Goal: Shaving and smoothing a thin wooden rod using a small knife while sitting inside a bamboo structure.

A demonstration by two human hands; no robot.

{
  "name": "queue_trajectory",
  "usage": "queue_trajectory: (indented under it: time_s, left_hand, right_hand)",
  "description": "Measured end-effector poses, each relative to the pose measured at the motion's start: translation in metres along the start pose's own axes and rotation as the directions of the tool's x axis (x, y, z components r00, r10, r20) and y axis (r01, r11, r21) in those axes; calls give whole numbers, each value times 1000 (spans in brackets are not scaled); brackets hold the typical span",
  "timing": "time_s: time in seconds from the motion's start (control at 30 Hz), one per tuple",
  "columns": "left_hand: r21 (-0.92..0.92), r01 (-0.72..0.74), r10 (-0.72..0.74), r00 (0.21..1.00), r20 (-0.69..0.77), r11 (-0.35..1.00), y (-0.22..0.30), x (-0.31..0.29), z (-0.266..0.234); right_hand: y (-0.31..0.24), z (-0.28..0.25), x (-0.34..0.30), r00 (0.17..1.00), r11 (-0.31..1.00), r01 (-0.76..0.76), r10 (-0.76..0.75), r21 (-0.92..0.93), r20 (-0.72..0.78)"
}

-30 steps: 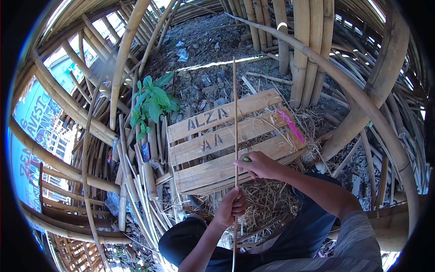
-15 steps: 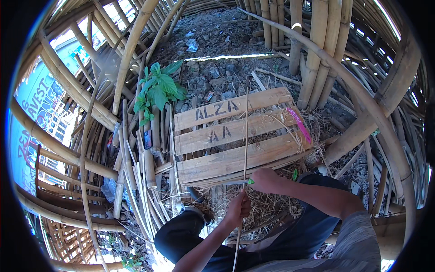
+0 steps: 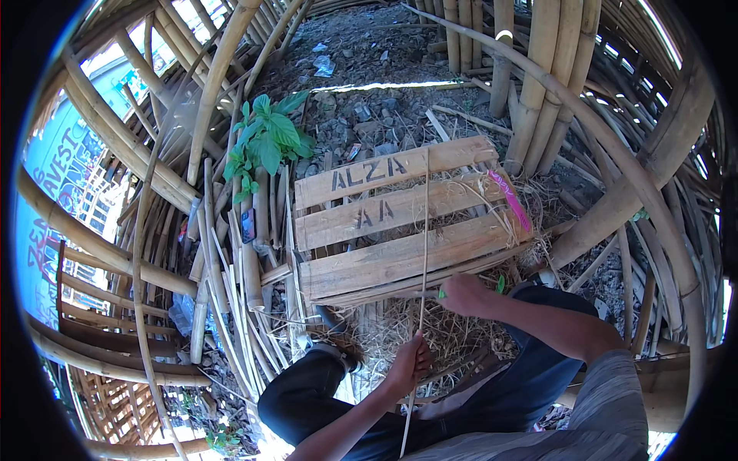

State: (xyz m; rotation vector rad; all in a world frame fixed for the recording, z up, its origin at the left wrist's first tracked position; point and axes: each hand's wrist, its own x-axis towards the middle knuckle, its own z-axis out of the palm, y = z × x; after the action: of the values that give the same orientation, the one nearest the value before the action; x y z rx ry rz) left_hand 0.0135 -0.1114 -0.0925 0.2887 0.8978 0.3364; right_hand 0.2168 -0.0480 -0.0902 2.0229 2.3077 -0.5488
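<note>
A long thin bamboo strip [image 3: 425,223] runs lengthwise from my lap across a slatted wooden crate [image 3: 361,274]. My left hand [image 3: 407,365] is closed round the strip, below the crate's near edge. To its upper right, my right hand [image 3: 466,296] grips a knife [image 3: 441,294] by its handle, of which a bit of green shows. The knife's thin blade is smeared and points left, across or close beside the strip; whether it touches cannot be made out. The rest of the handle is hidden in my fist.
Straw-like shavings [image 3: 453,338] lie between my legs and on the crate's right end, beside a pink strip [image 3: 513,201]. Split bamboo pieces [image 3: 250,280] and a phone-like object [image 3: 247,226] lie left. A leafy plant [image 3: 269,138] and bamboo poles [image 3: 538,84] stand around.
My right hand has moved slightly right and up with the knife. My left hand and the strip have shifted a little right. The view has tilted slightly.
</note>
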Motion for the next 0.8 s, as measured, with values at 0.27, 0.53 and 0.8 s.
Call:
queue_trajectory:
  time_s: [0.27,0.53,0.8]
  left_hand:
    - [42,-55,57,997,-50,998,-14,-7,-4]
    - [57,13,-8,995,-95,998,-47,-35,-6]
    - [37,-77,80,993,-82,996,-63,-41,-16]
  right_hand:
    - [-10,18,-6,992,997,70,-67,23,-110]
    - [47,-8,8,968,989,-146,135,-37,-213]
    - [-30,23,-47,971,971,238,-238,-8,-15]
